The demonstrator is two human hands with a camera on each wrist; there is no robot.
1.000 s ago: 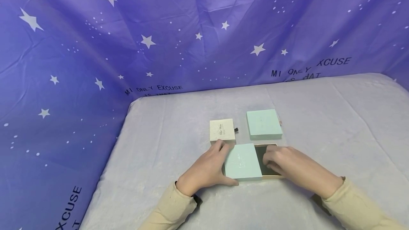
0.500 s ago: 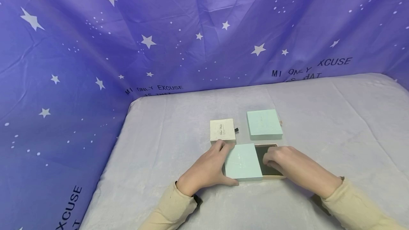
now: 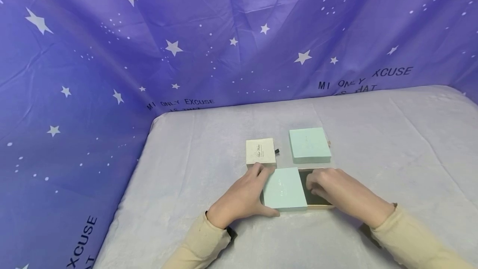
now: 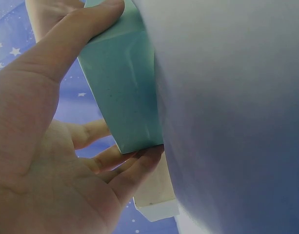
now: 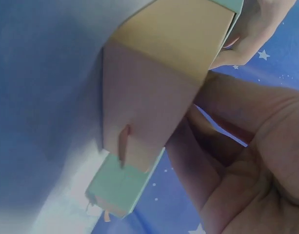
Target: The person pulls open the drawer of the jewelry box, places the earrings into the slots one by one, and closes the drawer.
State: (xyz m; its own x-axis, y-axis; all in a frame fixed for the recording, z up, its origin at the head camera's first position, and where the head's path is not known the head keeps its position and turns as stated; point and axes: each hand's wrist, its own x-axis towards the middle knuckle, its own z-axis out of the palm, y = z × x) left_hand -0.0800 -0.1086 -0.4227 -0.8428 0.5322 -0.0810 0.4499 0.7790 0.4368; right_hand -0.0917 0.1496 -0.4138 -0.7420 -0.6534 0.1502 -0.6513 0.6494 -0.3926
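Note:
My left hand [image 3: 240, 196] grips the sleeve of a mint-green drawer box [image 3: 284, 190] from its left side, thumb along the front and fingers at the back. The box's drawer [image 3: 320, 207] is pulled partway out to the right, with a dark inside. Into it reach the bent fingers of my right hand [image 3: 336, 186]; their tips and anything between them are hidden. In the right wrist view a small ribbon tab [image 5: 124, 144] sticks out of the pale drawer end, and that hand's fingers pass behind the drawer's wall.
Just behind the left hand lies a smaller cream box [image 3: 260, 152] with lettering and a black tab. Another mint-green box [image 3: 309, 145], closed, sits behind the drawer. A pale cloth covers the table [image 3: 179, 169]; a purple star-printed curtain [image 3: 209, 20] hangs at the back and left.
My right hand has shifted slightly left and away from me, its fingers staying within the drawer. The left hand and the boxes keep their places.

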